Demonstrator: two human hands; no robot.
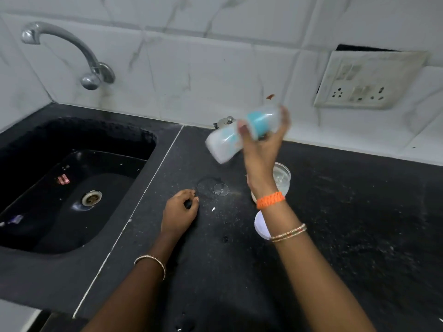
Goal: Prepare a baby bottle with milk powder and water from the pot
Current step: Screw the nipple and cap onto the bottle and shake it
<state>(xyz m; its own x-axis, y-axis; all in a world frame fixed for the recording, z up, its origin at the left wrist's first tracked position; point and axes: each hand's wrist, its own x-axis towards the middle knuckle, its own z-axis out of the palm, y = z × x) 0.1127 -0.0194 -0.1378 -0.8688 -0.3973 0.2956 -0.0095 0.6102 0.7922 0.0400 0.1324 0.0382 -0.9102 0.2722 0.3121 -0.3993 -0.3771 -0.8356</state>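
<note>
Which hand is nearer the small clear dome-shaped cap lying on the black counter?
Left. The left hand rests on the counter just left of the small clear dome-shaped cap, not touching it. The right hand is raised above and behind it, holding the tilted baby bottle.

The baby bottle (242, 134) is translucent with a teal collar, motion-blurred, and tilted almost horizontal above the black table (347, 212), gripped around its collar region by the right hand (261, 142). Its milky-white body points lower left; the clear cap end points upper right. The steel pot (224, 122) stands on the table against the wall, largely hidden behind the bottle.
</note>
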